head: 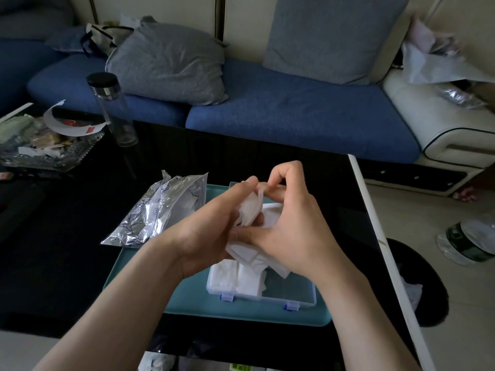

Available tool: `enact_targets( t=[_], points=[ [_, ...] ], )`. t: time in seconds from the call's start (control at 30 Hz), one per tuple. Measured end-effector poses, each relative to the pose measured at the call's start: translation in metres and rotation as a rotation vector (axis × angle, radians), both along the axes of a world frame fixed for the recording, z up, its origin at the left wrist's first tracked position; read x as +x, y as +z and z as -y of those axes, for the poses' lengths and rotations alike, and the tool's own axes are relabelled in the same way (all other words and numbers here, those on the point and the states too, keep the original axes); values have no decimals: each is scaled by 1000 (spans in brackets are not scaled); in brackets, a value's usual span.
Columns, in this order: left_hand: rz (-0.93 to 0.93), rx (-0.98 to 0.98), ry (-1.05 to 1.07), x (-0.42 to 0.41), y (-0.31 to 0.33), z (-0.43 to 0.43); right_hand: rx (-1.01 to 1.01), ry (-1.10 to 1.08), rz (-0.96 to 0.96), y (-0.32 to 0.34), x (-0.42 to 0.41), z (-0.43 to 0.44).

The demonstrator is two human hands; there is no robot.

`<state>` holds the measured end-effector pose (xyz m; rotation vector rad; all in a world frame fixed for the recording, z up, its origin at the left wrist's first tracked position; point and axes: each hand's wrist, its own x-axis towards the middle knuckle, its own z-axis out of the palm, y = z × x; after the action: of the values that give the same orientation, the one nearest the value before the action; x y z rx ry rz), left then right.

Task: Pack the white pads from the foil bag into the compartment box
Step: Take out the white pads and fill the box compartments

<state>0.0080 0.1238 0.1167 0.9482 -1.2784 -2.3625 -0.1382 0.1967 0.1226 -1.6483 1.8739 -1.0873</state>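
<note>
A clear compartment box (pixel 290 295) with blue latches sits on a teal tray (pixel 187 298) on the black table. White pads (pixel 233 277) fill its left compartments. Above the box, my left hand (pixel 211 226) grips a stack of white pads (pixel 250 210) from the left side. My right hand (pixel 292 223) holds the same stack from the right, its thumb and forefinger pinching at the top edge. More loose pads (pixel 254 257) hang below my hands. The crumpled foil bag (pixel 158 210) lies at the tray's left edge, with white pads showing at its open mouth.
A tall clear bottle with a black cap (pixel 112 108) stands at the back left. Beside it is a glass dish of scraps (pixel 45 145). The table's white edge (pixel 375 228) runs down the right. A blue sofa with grey cushions (pixel 294 113) lies beyond.
</note>
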Motion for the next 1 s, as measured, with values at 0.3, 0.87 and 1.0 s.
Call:
enact_targets(
  t=[0.3, 0.87, 1.0],
  points=[
    [-68, 21, -91, 8, 4, 2, 62, 106, 17, 5, -7, -1],
    [156, -194, -172, 13, -4, 4, 68, 156, -4, 8, -5, -4],
    [212, -281, -191, 14, -8, 3, 166, 190, 0, 7, -8, -3]
  ],
)
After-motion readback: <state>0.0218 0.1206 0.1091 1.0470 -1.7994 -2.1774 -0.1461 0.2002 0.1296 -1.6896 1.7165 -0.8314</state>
